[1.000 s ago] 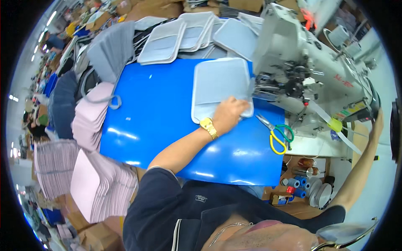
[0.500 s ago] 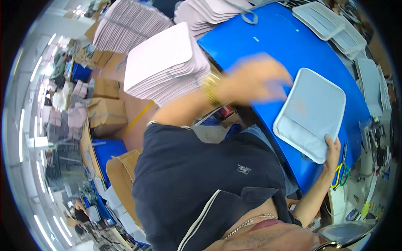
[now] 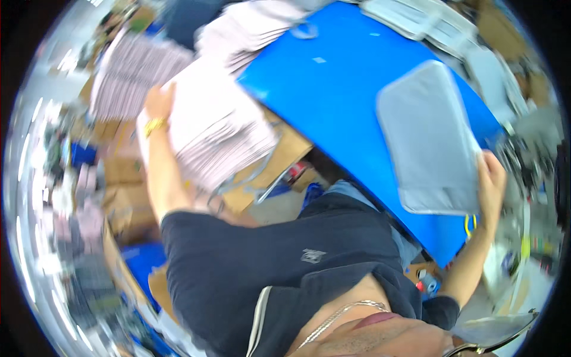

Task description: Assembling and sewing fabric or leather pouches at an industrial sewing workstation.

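Observation:
My left hand (image 3: pixel 159 102), a gold watch on its wrist, grips the far left edge of a tall stack of pale pink padded panels (image 3: pixel 214 119) beside the table. My right hand (image 3: pixel 491 175) holds a rounded grey-blue panel (image 3: pixel 425 140) by its right edge, over the right part of the blue tabletop (image 3: pixel 333 101). Yellow scissor handles (image 3: pixel 470 224) show just below that panel, near my right forearm. Motion blur hides the fine detail of both hands' fingers.
More pink stacks (image 3: pixel 134 74) lie at the back left, grey panels (image 3: pixel 416 18) along the table's far edge. Cardboard boxes (image 3: pixel 128 202) fill the floor at left. Blurred machinery (image 3: pixel 517 172) stands at the right.
My view has swung left. My left hand left the grey panel and moved over to the pink stack; my right hand came from the machine side and took hold of the grey panel.

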The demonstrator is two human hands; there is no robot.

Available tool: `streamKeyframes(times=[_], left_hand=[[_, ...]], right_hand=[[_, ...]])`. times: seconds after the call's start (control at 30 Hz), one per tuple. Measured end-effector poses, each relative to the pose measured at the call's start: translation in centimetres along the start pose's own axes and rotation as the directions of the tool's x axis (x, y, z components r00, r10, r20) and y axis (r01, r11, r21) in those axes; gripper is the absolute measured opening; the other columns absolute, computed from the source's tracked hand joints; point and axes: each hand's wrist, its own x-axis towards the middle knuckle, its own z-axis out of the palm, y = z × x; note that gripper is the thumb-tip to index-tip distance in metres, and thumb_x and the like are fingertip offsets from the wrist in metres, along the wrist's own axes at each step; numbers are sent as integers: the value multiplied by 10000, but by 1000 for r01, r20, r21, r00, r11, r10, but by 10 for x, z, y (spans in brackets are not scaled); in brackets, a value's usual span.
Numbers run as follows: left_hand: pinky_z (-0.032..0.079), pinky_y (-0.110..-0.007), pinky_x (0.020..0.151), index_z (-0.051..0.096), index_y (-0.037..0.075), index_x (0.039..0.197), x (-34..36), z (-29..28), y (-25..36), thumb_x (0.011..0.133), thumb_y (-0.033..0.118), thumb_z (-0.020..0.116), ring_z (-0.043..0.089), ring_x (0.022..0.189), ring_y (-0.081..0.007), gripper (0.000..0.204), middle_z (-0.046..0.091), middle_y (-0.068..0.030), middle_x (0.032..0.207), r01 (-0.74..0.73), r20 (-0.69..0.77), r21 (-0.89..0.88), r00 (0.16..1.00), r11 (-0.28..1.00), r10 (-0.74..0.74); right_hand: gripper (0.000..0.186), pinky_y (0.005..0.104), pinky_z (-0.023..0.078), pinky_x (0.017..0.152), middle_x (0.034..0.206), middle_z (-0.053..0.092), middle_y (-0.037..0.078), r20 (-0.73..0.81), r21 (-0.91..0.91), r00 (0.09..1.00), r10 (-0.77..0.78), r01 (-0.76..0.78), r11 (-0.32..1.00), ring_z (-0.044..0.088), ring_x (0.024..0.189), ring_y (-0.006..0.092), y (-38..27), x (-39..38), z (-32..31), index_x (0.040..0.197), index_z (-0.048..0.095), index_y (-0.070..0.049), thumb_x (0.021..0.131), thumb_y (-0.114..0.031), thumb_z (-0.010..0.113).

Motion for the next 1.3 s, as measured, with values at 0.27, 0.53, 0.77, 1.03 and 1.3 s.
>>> streamKeyframes(times=[0.27,0.53,0.77,1.03,1.3], left_hand=[[449,-444,797,633,4,950,24,-84,140,951,242,439,598,892,-380,308,648,-190,945,-228,-189,-100,960,968,207],[474,-316,740,710,26,965,-22,-187,372,821,136,718,624,832,-212,181,677,-105,904,-653,-173,-685,576,322,799],[510,-335,665,713,33,962,-93,-189,491,856,161,660,662,746,-269,174,685,-125,844,-793,-297,-586,21,-165,955],[508,-280,668,711,26,1029,-119,-181,514,949,227,602,643,718,-188,242,688,-113,849,-536,-133,-844,148,-33,980],[466,-279,616,713,50,1001,-137,-189,503,872,261,696,609,700,-179,248,647,-73,834,-603,-306,-789,224,-115,925]], right_hand=[[181,297,460,600,714,606,104,102,106,975,-198,187,977,584,631,163,-69,-32,12,895,647,-6,892,-184,614],[220,355,496,649,873,648,138,248,-34,863,-441,462,886,648,781,278,-100,-56,4,771,609,-33,787,-212,735],[224,455,432,993,1250,574,171,-89,-395,716,-692,612,685,504,1237,371,-93,-53,-2,751,594,-24,736,-179,755],[205,350,473,645,819,597,85,-235,-390,805,-545,436,811,573,744,249,-50,-61,-5,796,605,-35,795,-189,740],[239,327,457,594,766,565,74,-278,-342,824,-493,395,853,563,691,223,-51,-69,-4,761,594,-36,760,-193,773]])
